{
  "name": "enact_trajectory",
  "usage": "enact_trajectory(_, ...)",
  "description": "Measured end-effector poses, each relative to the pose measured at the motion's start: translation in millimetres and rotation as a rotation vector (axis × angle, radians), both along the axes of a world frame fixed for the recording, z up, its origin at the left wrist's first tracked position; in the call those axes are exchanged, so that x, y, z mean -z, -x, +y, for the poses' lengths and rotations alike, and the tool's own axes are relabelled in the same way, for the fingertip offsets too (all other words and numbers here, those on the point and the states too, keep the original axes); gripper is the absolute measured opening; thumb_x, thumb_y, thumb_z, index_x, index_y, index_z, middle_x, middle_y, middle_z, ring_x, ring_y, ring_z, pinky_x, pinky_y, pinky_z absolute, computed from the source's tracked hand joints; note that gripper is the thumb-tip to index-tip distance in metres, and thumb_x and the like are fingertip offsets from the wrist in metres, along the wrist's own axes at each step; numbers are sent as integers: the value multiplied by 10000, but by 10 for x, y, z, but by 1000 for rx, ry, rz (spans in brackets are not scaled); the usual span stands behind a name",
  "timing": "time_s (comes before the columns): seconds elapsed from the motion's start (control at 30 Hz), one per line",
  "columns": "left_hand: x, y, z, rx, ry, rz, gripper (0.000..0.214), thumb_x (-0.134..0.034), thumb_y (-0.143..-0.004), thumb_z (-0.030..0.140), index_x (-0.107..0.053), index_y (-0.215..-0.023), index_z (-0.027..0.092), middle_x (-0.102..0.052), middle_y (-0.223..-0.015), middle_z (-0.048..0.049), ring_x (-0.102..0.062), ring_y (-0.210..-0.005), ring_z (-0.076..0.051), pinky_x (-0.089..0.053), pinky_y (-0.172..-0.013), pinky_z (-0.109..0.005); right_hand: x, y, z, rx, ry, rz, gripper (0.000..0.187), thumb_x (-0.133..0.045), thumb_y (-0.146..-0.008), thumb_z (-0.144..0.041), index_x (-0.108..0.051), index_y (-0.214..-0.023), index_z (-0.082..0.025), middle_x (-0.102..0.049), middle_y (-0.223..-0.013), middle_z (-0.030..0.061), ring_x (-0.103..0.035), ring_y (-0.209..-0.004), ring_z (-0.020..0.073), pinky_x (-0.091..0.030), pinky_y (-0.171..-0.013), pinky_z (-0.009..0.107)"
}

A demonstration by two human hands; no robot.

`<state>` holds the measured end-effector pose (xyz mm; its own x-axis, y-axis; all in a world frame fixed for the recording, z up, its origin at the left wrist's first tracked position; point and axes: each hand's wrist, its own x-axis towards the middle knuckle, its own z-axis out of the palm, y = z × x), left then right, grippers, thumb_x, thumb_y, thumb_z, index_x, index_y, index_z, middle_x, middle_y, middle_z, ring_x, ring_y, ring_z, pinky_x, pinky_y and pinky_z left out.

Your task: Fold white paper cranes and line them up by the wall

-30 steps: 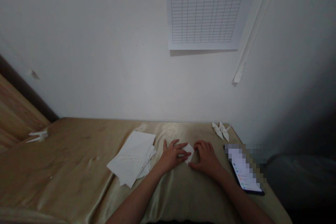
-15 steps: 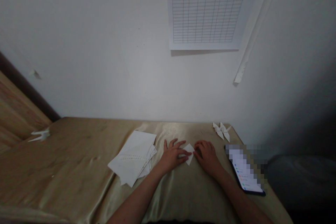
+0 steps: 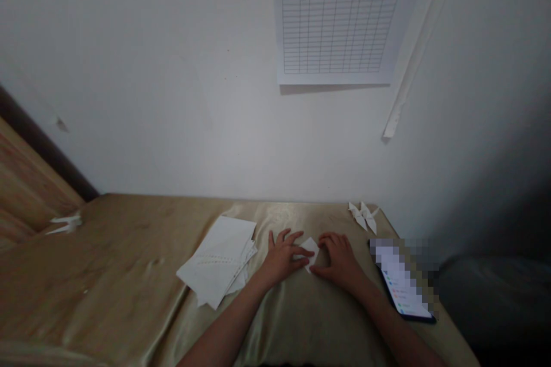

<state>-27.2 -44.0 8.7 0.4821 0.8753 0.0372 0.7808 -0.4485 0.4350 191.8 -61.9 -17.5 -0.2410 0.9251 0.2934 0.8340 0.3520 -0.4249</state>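
While the left hand (image 3: pixel 282 256) lies open with its fingertips on a small folded white paper (image 3: pixel 312 250), the right hand (image 3: pixel 339 258) curves against the paper's other side, neither pinching it, both on the gold satin cover (image 3: pixel 120 252).

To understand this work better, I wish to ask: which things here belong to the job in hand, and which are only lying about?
Job in hand: left hand, right hand, small folded white paper between them.
Lying about: stack of white paper sheets, two folded paper cranes, another paper crane, smartphone, grid chart on the wall.
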Motion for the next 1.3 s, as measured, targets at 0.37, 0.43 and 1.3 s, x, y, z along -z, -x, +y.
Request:
enact_trajectory(0.37,84,15,38,3,-15,-22,261,-686,-851,494,-682,-1105,551,-443,-1530,84,-251,-1453,-375,16,-1088,-790,18,-6,14,15,13,76,413,-771,-707,-463,-606,-1011,-238,-620,-1199,77,-519,-1201,296,-238,-1130,511)
enact_trajectory(0.43,77,15,38,8,-13,-18,258,-679,-856,495,-683,-1108,549,-443,-1530,81,-253,-1452,-373,17,-1090,-788,22,-12,34,16,9,82,347,-748,-740,-435,-623,-997,-239,-631,-1182,72,-531,-1181,285,-281,-1105,484)
enact_trajectory(1.3,9,1,-3,-9,-20,1,508,-789,-703,575,-646,-1188,525,-456,-1522,66,-267,-1444,-392,27,-1108,-775,39,64,85,70,-132,-94,177,-506,-929,-240,-640,-1045,-238,-656,-1164,66,-513,-1133,265,-313,-1077,484)
